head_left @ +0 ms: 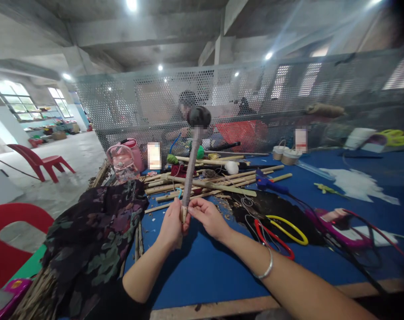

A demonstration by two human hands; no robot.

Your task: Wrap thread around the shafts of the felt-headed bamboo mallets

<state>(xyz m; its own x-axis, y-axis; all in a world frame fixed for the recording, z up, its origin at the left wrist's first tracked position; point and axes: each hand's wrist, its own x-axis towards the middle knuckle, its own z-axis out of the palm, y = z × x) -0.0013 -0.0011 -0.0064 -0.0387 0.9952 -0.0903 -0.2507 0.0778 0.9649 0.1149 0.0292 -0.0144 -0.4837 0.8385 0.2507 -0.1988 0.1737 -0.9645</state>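
Head view: blue tabletop [202,284] facing a perforated metal screen [148,106].

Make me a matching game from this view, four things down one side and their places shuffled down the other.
1. slim grey-wrapped stick with round black head
2. round silver bangle
3. dark floral cloth
4. perforated grey metal screen

A. around right forearm
B. beyond blue table
C. lower end in left hand
D. along table's left side

1-C, 2-A, 3-D, 4-B
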